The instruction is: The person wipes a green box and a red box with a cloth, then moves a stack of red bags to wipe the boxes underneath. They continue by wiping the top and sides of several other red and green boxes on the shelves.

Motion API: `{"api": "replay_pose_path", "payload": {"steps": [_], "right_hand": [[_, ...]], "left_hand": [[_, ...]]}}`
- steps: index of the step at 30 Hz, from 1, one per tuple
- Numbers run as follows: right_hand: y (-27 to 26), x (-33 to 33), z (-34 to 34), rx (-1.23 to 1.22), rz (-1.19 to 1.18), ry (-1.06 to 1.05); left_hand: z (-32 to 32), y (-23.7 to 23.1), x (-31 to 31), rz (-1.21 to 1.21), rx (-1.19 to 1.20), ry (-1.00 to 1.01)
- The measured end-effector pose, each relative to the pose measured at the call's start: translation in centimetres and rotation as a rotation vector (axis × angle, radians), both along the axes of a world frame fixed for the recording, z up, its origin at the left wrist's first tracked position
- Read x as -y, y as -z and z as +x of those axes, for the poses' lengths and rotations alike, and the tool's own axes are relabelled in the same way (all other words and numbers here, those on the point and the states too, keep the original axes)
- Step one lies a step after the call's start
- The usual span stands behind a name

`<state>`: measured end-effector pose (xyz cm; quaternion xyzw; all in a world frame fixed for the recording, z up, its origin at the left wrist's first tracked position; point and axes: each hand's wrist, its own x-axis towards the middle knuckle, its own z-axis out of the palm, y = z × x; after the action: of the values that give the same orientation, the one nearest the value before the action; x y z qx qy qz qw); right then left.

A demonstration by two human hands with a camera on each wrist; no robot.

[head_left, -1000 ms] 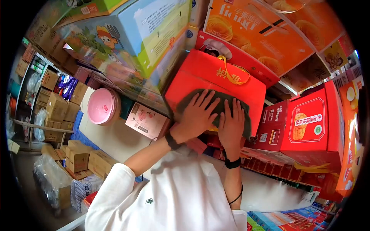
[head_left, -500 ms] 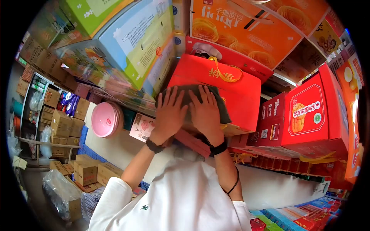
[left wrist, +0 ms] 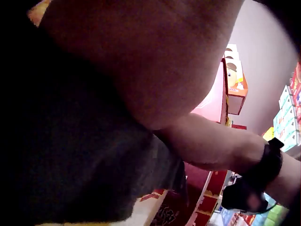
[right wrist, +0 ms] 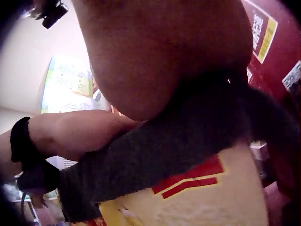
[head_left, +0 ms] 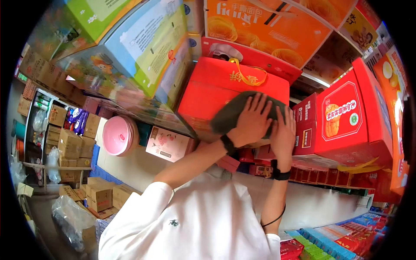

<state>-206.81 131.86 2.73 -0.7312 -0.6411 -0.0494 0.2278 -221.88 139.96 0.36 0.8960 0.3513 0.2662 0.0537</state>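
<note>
A dark grey-green cloth (head_left: 229, 113) lies over the front right part of a red gift box (head_left: 208, 82) with a yellow ribbon handle (head_left: 249, 77). My left hand (head_left: 255, 121) rests flat on the cloth, its fingers stretched forward. Close beside it, my right hand (head_left: 284, 134) presses the cloth's right end with straight fingers. In the left wrist view the cloth (left wrist: 80, 146) spreads beneath the left hand (left wrist: 141, 61). The cloth (right wrist: 155, 155) hangs over the box's pale front in the right wrist view, under the right hand (right wrist: 164, 61).
Right of the gift box stands another red box (head_left: 340, 115) with a cookie picture. Tall blue-green cartons (head_left: 147, 52) rise at the left, orange cartons (head_left: 260, 30) behind. Pink basins (head_left: 118, 136) and a pale pink box (head_left: 168, 144) lie at the lower left.
Both hands slid left with the cloth across the gift box, then back right to its right side. The head view has shifted slightly. The boxes stay in place.
</note>
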Motion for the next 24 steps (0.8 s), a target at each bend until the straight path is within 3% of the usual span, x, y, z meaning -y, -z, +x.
{"api": "replay_pose_path", "payload": {"steps": [4, 8, 19, 24], "right_hand": [[0.2, -0.1, 0.5, 0.068, -0.107, 0.102], [-0.1, -1.5, -2.9, 0.233, -0.091, 0.059], [1.5, -12.2, -16.5, 0.104, 0.105, -0.407], [1.6, -12.8, -12.7, 0.06, 0.098, -0.43]], "left_hand": [[1.4, 0.3, -0.8, -0.009, 0.02, 0.027], [-3.0, 0.2, -2.1, -0.052, 0.032, 0.005], [-19.3, -0.8, -6.5, -0.043, -0.088, -0.397], [-16.0, 0.2, -7.4, 0.022, -0.2, -0.499]]}}
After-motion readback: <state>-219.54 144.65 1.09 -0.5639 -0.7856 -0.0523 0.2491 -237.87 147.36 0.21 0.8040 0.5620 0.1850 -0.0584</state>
